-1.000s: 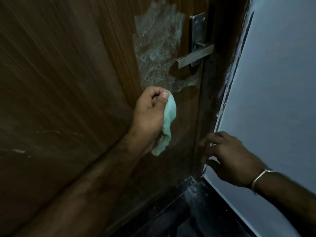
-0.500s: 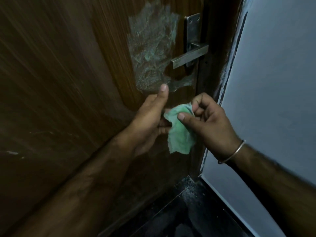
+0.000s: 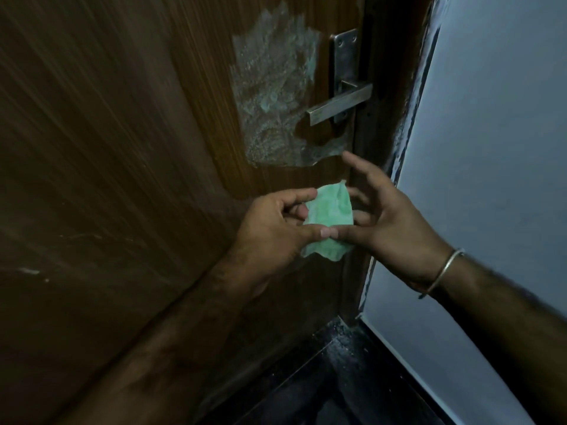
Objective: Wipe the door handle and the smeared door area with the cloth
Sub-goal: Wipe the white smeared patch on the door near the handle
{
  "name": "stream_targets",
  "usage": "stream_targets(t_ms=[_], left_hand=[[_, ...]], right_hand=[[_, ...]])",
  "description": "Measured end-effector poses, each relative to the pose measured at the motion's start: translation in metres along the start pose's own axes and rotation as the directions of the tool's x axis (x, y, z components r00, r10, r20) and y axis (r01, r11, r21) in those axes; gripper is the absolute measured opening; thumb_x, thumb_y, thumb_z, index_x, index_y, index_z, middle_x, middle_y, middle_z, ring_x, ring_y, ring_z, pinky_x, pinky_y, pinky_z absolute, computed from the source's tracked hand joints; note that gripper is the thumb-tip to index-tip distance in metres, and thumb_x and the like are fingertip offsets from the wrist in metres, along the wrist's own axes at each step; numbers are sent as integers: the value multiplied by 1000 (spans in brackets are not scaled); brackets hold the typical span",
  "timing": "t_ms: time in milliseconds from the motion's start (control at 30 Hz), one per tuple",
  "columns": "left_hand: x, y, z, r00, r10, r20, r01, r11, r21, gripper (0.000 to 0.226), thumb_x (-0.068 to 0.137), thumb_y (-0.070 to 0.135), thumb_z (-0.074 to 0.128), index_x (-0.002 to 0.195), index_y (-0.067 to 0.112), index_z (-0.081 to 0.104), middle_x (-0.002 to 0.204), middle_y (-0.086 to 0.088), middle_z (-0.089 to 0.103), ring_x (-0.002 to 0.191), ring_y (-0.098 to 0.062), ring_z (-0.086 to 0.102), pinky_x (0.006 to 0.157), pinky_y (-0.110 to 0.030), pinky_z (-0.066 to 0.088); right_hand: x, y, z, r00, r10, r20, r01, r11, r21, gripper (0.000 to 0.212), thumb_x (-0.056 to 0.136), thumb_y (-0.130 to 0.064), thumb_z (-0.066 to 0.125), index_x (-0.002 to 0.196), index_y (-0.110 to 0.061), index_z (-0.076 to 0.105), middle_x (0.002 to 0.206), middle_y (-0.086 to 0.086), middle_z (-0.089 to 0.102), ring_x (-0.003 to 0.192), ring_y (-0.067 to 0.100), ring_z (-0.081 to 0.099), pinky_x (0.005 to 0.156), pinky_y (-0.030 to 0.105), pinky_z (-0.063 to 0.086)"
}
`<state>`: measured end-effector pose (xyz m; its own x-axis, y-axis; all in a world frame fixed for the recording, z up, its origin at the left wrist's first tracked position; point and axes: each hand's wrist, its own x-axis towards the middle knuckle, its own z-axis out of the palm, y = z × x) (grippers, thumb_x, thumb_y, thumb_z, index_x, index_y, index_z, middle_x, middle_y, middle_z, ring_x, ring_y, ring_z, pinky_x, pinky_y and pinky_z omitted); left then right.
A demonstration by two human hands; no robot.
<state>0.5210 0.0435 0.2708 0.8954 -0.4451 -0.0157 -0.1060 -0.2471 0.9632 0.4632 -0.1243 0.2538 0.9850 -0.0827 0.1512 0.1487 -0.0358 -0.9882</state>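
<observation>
A wooden door [image 3: 122, 148] with dark, fine vertical grain and a low sheen carries a whitish, frothy-looking smear [image 3: 273, 87], matt and grainy, at 9 o'clock of the brushed-metal lever handle [image 3: 339, 105]. Its metal backplate [image 3: 345, 59] is dull and mottled. Below, at 6 o'clock, a soft pale-green cloth [image 3: 329, 210] looks fuzzy. The wall [image 3: 491, 118] is flat matt paint; a thin metal bangle [image 3: 445, 268] gleams.

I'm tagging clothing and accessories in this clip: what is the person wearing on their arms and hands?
Both forearms are bare, with no sleeves in view, and neither the left hand nor the right hand wears a glove. The only item worn is a thin, plain silver-coloured metal bangle, a smooth round band circling the right wrist. No rings or watch are visible.
</observation>
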Motion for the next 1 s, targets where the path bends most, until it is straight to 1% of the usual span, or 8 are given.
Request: stream_targets(t_ms=[133,267,433,533,633,800,900,1000], left_hand=[[-1,-4,5,995,52,-88,-36,985,166,35,76,8,79,106,21,68,84,-4,66,71,-8,63,65,-21,58],[-4,-13,9,948,223,-225,-125,917,379,17,77,17,79,76,28,65,84,7,61,72,-6,60,59,-12,49],[-3,-18,12,968,155,-199,-144,987,68,19,85,12,70,79,26,59,75,11,68,69,-2,65,59,-22,56],[-3,-15,12,986,59,-154,-98,961,-258,10,91,11,64,89,20,61,72,1,71,67,-13,70,55,-28,55],[-6,-11,9,995,-28,-94,-14,910,-414,10,93,16,62,103,14,61,86,-7,76,78,-21,74,61,-34,58],[-8,-11,2,994,-94,-57,69,938,-339,21,89,43,61,104,30,64,83,4,73,71,-15,70,51,-30,54],[-9,-16,-2,997,49,54,-40,987,-156,41,67,53,79,103,35,67,94,12,72,85,-9,71,65,-29,58],[-6,-20,-1,989,118,84,-126,988,91,30,71,40,82,98,33,70,109,2,68,97,-14,69,80,-40,60]], right_hand=[[2,-1,-3,975,-215,-57,125,742,-659,31,79,-15,76,107,-27,70,100,-14,67,88,1,64,79,20,57],[5,0,-1,953,-300,-36,170,629,-758,10,82,-17,71,89,-23,73,102,-8,57,93,6,55,77,16,48],[8,-2,1,993,-79,-84,53,959,-277,12,87,-6,65,91,-16,70,100,-1,69,94,9,66,82,29,58],[9,-5,3,994,59,-95,-55,998,44,13,88,-5,63,98,-14,67,85,10,73,74,20,70,61,34,57],[10,-2,0,978,198,-71,-179,960,214,22,85,-10,67,107,-12,65,93,19,73,83,31,69,78,48,54],[7,2,3,934,357,4,-330,859,391,46,80,-19,66,119,3,59,113,26,67,101,41,64,94,50,44],[7,0,8,931,364,25,-341,841,421,44,77,-24,66,111,5,61,95,20,68,70,21,64,62,28,49],[9,1,7,930,366,36,-350,848,398,34,75,-25,69,99,-1,63,83,13,69,68,20,64,62,30,48]])
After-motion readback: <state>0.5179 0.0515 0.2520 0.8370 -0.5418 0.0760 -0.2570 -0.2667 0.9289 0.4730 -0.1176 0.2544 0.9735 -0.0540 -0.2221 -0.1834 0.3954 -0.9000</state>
